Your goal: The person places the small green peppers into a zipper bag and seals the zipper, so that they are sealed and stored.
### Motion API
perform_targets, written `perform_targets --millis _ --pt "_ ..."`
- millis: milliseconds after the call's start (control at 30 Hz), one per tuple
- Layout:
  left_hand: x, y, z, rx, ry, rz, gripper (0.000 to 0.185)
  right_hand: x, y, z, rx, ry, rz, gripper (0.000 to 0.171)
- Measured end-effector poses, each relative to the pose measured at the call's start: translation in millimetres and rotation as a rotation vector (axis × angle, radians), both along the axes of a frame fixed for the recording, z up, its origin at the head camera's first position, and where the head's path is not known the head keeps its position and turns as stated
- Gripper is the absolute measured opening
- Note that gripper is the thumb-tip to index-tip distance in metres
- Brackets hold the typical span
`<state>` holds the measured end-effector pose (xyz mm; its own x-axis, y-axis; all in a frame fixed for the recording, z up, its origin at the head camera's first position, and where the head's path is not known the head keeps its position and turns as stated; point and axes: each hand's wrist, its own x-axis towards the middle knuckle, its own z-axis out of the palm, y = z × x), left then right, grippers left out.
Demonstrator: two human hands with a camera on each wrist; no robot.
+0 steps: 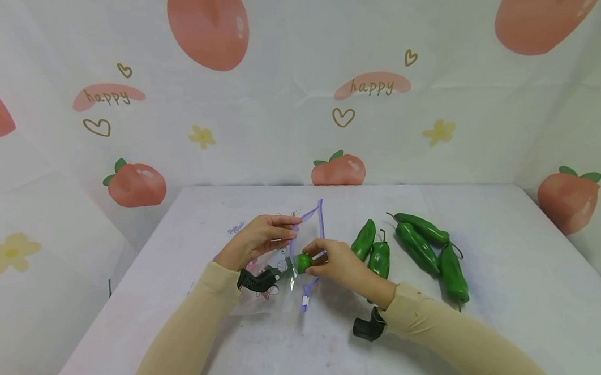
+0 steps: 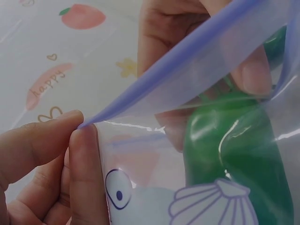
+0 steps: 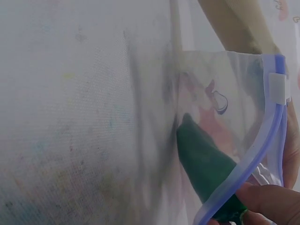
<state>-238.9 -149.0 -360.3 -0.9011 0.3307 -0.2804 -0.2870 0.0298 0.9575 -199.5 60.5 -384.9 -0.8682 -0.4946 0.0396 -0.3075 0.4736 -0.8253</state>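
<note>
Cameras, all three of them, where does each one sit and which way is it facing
Head: worn on the head, looking forward and down at the table; shows both forearms, the left hand holding the zip bag open, the right hand pushing a green pepper in, five loose peppers beside.
Left wrist: close behind the left thumb and finger pinching the bag's purple rim; right fingers show beyond.
Right wrist: looks along the pepper into the bag; right fingertips show.
All three share bag and pepper.
</note>
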Motion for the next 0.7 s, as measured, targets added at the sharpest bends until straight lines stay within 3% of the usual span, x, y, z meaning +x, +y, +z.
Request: perform_targets --millis 400,700 --pt "1.3 -0.9 -0.4 -0.016 0.003 0.002 0.046 0.6 -0.4 2.7 0.021 -0.014 -0.019 0.029" --pt "0.6 -1.4 -1.7 -0.028 0.001 -0.007 0.049 -2.4 9.3 12.8 -0.007 0.030 -0.014 0.032"
